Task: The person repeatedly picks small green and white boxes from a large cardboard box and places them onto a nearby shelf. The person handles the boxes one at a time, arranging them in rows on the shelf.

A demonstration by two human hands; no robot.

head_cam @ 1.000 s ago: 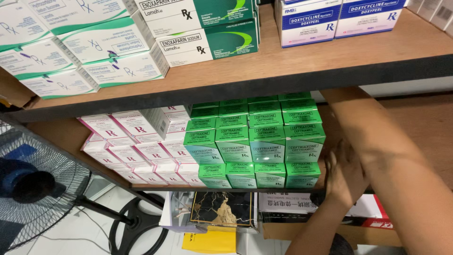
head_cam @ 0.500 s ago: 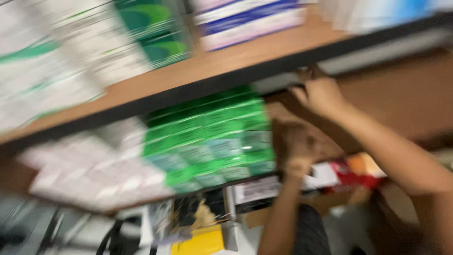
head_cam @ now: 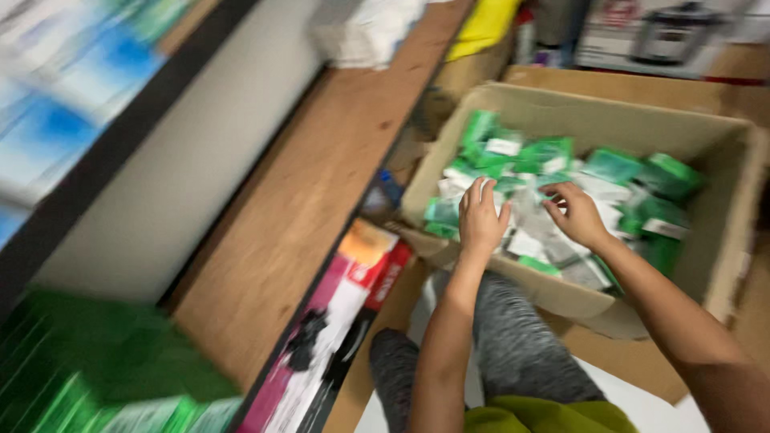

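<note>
Both my hands down in open cardboard box (head_cam: 726, 200), right of wooden shelf (head_cam: 321, 200). Box holds loose heap of small green-and-white cartons (head_cam: 545, 160), lying every way, no common long axis. My left hand (head_cam: 481, 218) at near-left of heap, fingers (head_cam: 479, 194) spread, pointing far, resting on cartons, not closed on any. My right hand (head_cam: 576, 215) just beside, fingers curled down onto carton under them; grasp or mere touch, cannot tell through blur. Most cartons lie far and right of both hands; right hand nearer those.
</note>
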